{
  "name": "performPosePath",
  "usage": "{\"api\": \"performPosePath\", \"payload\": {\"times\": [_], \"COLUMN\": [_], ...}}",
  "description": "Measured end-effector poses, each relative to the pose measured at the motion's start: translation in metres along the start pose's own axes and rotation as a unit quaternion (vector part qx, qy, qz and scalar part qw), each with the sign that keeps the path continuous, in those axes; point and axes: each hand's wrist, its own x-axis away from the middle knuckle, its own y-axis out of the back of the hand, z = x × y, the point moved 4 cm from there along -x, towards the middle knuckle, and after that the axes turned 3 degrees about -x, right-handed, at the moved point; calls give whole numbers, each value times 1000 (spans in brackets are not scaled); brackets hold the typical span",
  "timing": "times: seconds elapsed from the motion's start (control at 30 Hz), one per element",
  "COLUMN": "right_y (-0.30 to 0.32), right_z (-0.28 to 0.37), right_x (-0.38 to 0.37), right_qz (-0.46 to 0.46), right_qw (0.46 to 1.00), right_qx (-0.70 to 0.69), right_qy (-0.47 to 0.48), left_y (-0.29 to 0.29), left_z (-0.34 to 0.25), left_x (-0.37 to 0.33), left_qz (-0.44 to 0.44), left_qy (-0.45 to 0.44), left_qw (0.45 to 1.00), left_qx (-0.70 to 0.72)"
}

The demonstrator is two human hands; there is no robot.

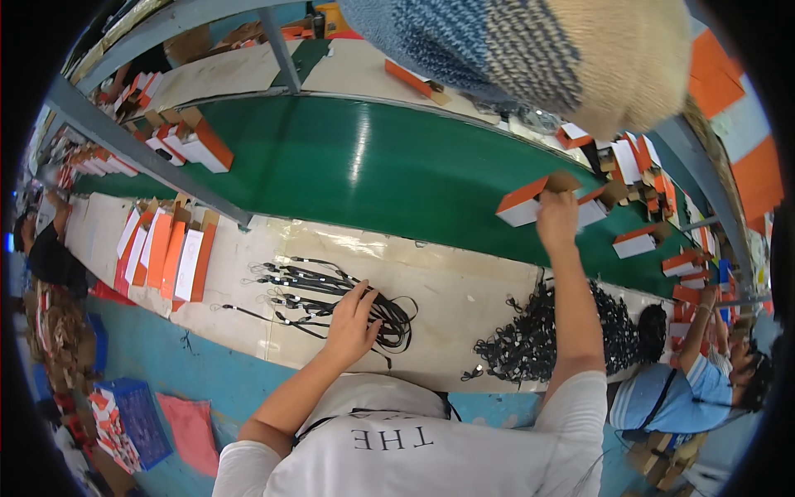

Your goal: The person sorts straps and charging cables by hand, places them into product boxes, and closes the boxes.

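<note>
My left hand (352, 325) rests on a bundle of black lanyards (310, 282) with thin loop ends, laid out on the pale worktop; its fingers are stretched and slightly apart. Out over the green conveyor belt (389, 166), my right hand (557, 219) is closed at the open end of an orange and white box (520, 207). The box's brown flap stands up beside my fingers, and my fingertips are partly hidden there. A second orange and white box (592, 209) is just right of that hand. Under my right forearm lies a big tangled heap of black lanyards (522, 340).
Orange and white boxes (170, 253) stand in a row on the worktop (447, 286) at left; more boxes (199, 145) ride the belt. Grey metal posts (157, 153) cross the left side. A person in a blue top (662, 398) works at right, another (54, 253) at far left. Knitted fabric (563, 50) hangs overhead.
</note>
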Motion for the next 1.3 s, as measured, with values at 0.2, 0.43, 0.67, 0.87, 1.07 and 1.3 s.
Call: {"api": "performPosePath", "payload": {"times": [0.2,0.43,0.67,0.87,1.07,1.3], "right_y": [-52,7,-32,-35,88,181], "right_z": [-60,62,253,249,259,241], "right_x": [-16,14,210,224,234,299], "right_qz": [137,61,255,201,166,273], "right_qw": [986,985,846,929,918,662], "right_qx": [92,-160,-428,-309,-357,-695], "right_qy": [8,16,188,44,52,-62], "left_y": [4,-4,-44,-56,-82,-41], "left_z": [28,48,59,-5,-41,-9], "left_x": [23,50,88,90,96,47], "left_qz": [-15,7,231,434,353,314], "left_qy": [78,139,318,458,542,442], "left_qw": [997,989,819,486,437,504], "left_qx": [10,45,418,605,625,672]}}
